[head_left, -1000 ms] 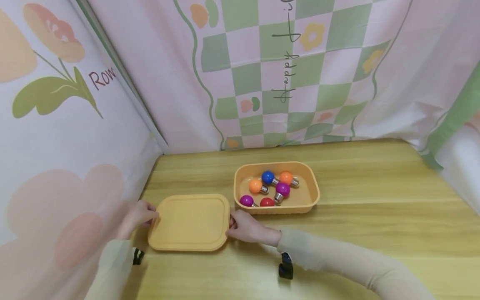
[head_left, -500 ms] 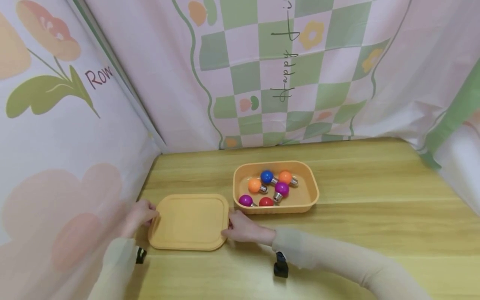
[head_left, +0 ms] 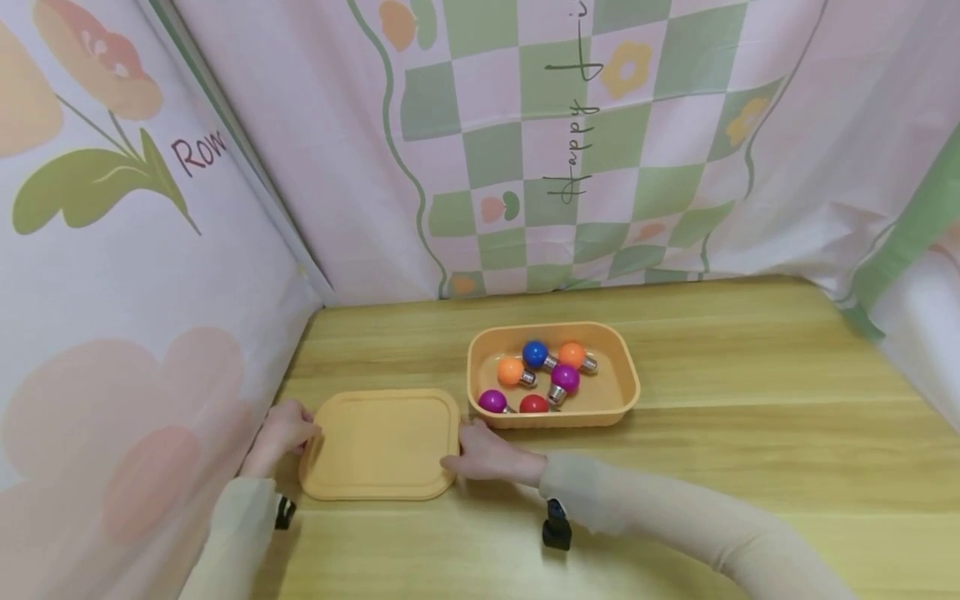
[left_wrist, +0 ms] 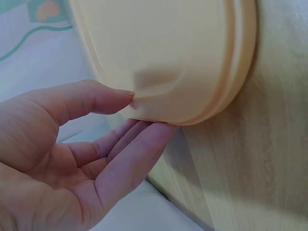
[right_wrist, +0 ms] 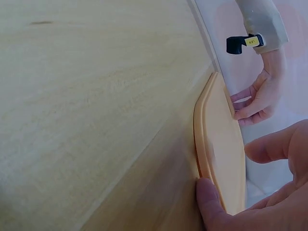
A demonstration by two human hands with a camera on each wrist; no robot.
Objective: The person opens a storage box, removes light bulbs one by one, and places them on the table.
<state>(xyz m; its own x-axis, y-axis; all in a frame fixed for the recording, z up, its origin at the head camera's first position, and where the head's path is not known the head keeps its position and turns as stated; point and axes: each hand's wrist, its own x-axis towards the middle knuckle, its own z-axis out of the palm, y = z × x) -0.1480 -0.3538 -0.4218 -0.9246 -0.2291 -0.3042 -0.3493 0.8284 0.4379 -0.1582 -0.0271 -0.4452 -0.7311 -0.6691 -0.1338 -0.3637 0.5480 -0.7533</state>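
Note:
A yellow-orange rectangular lid (head_left: 382, 446) with rounded corners lies low over the wooden table at the left in the head view. My left hand (head_left: 283, 429) pinches its left edge. In the left wrist view the thumb (left_wrist: 113, 100) is at the top face, with the fingers below the rim. At the lid's right end, my right hand (head_left: 491, 452) holds the edge between thumb and fingers; the right wrist view shows the thumb (right_wrist: 209, 195) against the rim. Just beyond this hand stands a matching open box (head_left: 618, 392), with several orange, blue, purple and red light bulbs (head_left: 565, 379) inside.
The wooden table (head_left: 750, 433) extends right of the box. A patterned curtain (head_left: 585, 150) hangs along its back edge, and a flowered white cloth (head_left: 150, 292) borders the left side. Each wrist wears a black device (head_left: 557, 527).
My right hand has shifted slightly left, its thumb now farther over the lid's edge. The left hand keeps its hold, the lid is nearly still, and the box and bulbs have not moved.

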